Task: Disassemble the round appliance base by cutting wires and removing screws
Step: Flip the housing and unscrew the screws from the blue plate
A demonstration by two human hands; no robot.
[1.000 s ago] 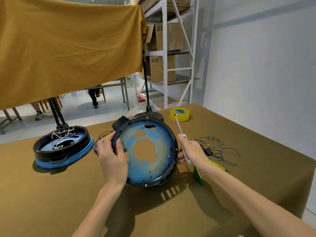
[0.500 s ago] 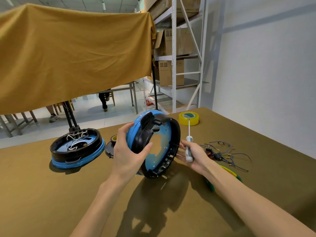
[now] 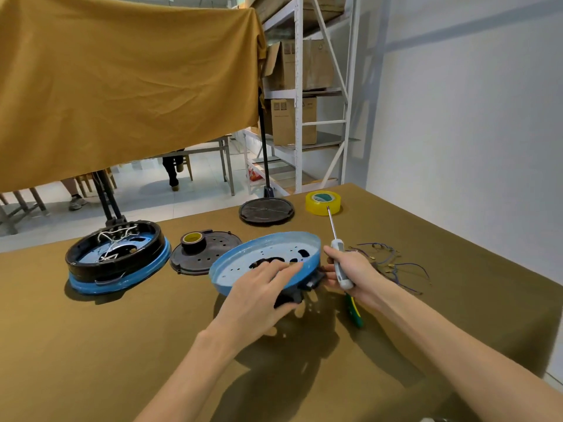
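The round base [image 3: 265,260] has been turned over: one second ago it stood almost upright with its hollow inner face toward the camera, half a second ago it was edge-on, and now its blue outer side faces up, tilted, held just above the table in the middle of the scene. The left hand [image 3: 259,295] lies over the near rim, fingers spread on the blue face and the thumb hidden below, so it holds the base from the near side. The right hand [image 3: 350,274] is curled around the white handle of the screwdriver [image 3: 336,249], whose shaft points up and away; its fingertips also touch the right edge of the base. I judge that the person is looking for screws on this side, since the blue face shows many small holes, and the screwdriver is ready but not yet on any screw. The cut wires [image 3: 393,263] lie in a loose heap just right of the right hand, and a green and yellow tool [image 3: 355,312] lies partly under the right wrist. The table [image 3: 91,345] has an olive-brown cloth. On its left stands a second round unit [image 3: 117,258], black and blue with white wires inside; between it and the held base lies a dark perforated plate [image 3: 202,255] with a small roll of tape on it. Farther away are a black disc [image 3: 266,210] and a yellow tape roll [image 3: 323,202]. Behind, a mustard cloth [image 3: 122,80] hangs, and metal shelves [image 3: 304,95] with boxes stand by a white wall.
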